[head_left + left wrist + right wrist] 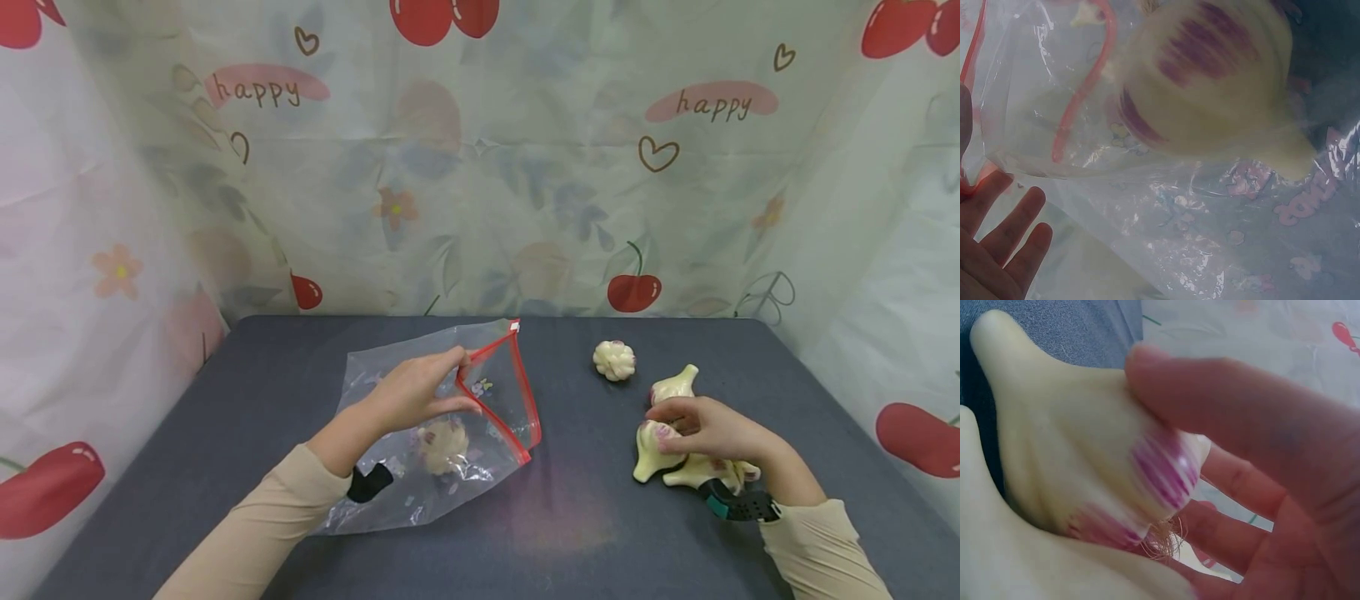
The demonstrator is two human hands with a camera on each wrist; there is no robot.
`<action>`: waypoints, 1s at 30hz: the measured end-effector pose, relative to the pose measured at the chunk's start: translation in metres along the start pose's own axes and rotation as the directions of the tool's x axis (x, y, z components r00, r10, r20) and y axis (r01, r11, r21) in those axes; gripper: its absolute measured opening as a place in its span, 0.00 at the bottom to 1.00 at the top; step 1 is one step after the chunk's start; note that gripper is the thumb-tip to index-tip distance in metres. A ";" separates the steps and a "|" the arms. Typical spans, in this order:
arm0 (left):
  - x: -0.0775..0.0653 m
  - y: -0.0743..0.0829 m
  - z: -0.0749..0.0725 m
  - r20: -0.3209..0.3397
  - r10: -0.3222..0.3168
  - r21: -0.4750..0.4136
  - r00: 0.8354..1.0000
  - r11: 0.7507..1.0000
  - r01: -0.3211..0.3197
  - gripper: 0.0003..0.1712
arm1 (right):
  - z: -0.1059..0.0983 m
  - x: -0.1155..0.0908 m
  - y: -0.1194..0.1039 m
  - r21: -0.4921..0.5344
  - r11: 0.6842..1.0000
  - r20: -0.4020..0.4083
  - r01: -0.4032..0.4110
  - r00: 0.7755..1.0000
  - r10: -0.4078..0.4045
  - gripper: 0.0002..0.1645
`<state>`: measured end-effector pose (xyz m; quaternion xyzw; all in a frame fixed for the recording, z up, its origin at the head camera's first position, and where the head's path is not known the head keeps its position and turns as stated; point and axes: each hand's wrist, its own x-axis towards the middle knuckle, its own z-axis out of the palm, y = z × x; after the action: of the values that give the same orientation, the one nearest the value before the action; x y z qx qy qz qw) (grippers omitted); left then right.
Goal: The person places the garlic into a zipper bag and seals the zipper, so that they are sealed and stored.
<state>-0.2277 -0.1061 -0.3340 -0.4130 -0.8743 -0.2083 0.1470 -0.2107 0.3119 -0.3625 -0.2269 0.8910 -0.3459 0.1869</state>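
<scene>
My left hand [408, 390] holds a clear zip bag [480, 482] by its red-edged mouth, thumb and fingers at the rim, and the mouth gapes to the right. Inside lies one garlic bulb [442, 447], seen large through the plastic in the left wrist view. On the right, my right hand [723, 429] grips a pale garlic bulb [1079, 444] with purple streaks, thumb on one side and fingers on the other. Close around that hand are more garlic bulbs, one behind it [678, 383] and others below it [697, 472], partly hidden.
A lone garlic bulb [614, 361] sits farther back, between the bag and the group. The dark table [555, 533] is bounded by a printed curtain [480, 208] at the back and both sides. A red slider [514, 327] sits at the bag's far corner.
</scene>
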 end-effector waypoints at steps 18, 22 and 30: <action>0.000 -0.001 0.000 -0.008 0.005 -0.003 1.000 1.000 -0.005 0.24 | -0.003 0.000 -0.006 -0.063 0.997 -0.117 0.037 0.992 -0.044 0.24; 0.000 -0.001 0.000 -0.020 0.016 -0.001 1.000 1.000 -0.016 0.25 | -0.003 0.001 -0.011 -0.066 0.998 -0.148 0.016 0.989 -0.026 0.24; 0.000 -0.001 0.000 -0.014 0.005 -0.005 1.000 1.000 -0.005 0.25 | -0.001 0.003 -0.021 -0.086 0.996 -0.200 0.011 0.979 -0.028 0.23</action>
<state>-0.2289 -0.1065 -0.3341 -0.4140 -0.8718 -0.2131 0.1523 -0.2081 0.2971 -0.3475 -0.2071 0.9169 -0.3309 0.0830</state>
